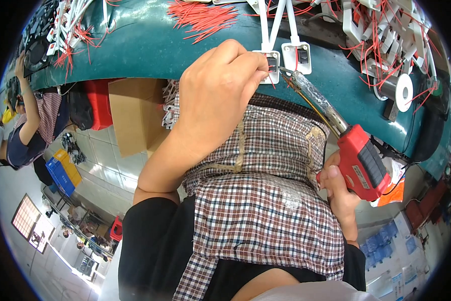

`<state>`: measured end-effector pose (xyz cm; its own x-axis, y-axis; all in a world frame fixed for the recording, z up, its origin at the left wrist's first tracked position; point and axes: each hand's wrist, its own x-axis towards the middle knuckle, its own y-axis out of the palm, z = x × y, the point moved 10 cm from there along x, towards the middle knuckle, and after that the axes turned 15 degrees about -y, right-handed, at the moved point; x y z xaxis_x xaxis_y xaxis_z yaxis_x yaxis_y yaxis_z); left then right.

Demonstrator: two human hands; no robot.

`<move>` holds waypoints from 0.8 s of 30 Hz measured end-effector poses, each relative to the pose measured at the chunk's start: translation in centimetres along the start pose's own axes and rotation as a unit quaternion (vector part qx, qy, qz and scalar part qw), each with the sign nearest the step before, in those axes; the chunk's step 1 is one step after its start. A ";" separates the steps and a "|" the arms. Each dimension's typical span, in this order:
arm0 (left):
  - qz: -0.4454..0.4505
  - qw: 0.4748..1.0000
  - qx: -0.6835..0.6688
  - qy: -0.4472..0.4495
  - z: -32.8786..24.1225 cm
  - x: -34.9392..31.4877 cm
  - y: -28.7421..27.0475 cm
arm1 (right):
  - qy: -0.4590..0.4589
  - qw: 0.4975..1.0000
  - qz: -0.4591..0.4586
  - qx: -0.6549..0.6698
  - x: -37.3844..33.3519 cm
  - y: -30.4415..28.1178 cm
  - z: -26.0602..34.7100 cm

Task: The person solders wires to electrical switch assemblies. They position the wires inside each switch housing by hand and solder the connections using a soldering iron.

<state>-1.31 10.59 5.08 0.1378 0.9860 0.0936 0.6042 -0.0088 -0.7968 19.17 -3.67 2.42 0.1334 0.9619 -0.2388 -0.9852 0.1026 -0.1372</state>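
My left hand (pixel 220 83) is closed in a pinch at the bench edge. A thin red wire shows at its fingertips, against a small white plastic housing (pixel 271 78) with a black switch-like part inside. My right hand (pixel 340 193) is wrapped around the handle of a red and black soldering gun (pixel 360 158). The gun points up and left, its tip next to that housing; a thin feed tube runs along the barrel. Just to the right lies a second white housing (pixel 306 53) with a black insert. White cables lead away from both housings.
Loose red wires (pixel 203 19) lie on the green bench (pixel 140 47). White cabled parts (pixel 381 35) are heaped at the right, above a solder spool (pixel 403 92). More cabled parts (pixel 75 32) lie left. A cardboard box (pixel 130 115) stands below; another person (pixel 32 123) sits far left.
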 end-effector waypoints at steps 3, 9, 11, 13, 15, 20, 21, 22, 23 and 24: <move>0.000 1.000 0.002 0.000 0.0 -0.1 0.1 | 0.014 0.999 0.009 -0.027 -0.1 0.1 -0.2; -0.001 1.000 0.003 0.002 0.1 -0.4 0.1 | 0.009 1.000 0.010 -0.026 -0.2 0.3 -0.6; -0.002 1.000 0.002 0.004 0.1 -0.4 0.0 | 0.008 1.000 0.005 -0.027 -0.3 0.4 -0.2; 0.007 1.000 0.002 0.006 -0.1 -0.2 0.0 | 0.002 1.000 -0.005 -0.026 -0.4 0.2 0.1; 0.007 1.000 0.004 0.007 -0.1 -0.2 0.0 | -0.003 1.000 -0.013 -0.021 -0.3 0.0 0.2; -0.002 1.000 0.006 0.003 0.1 0.0 0.2 | -0.018 1.000 -0.021 0.009 0.2 0.0 0.2; 0.003 1.000 0.006 0.003 0.0 0.1 0.1 | -0.019 1.000 -0.021 0.009 0.3 -0.1 0.3; 0.007 1.000 0.006 0.004 -0.2 0.3 0.1 | -0.013 1.000 -0.016 0.013 0.5 -0.2 0.4; 0.004 1.000 0.003 0.009 -0.3 0.4 0.0 | -0.010 1.000 -0.015 0.014 0.5 -0.3 0.4; 0.006 1.000 -0.001 0.006 -0.3 0.4 -0.1 | -0.017 1.000 -0.019 0.011 0.5 -0.4 0.7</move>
<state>-1.06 10.92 5.37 0.1536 0.9839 0.0917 0.6046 -0.0202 -0.7963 19.58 -3.06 3.08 0.1671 0.9650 -0.2019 -0.9818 0.1441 -0.1239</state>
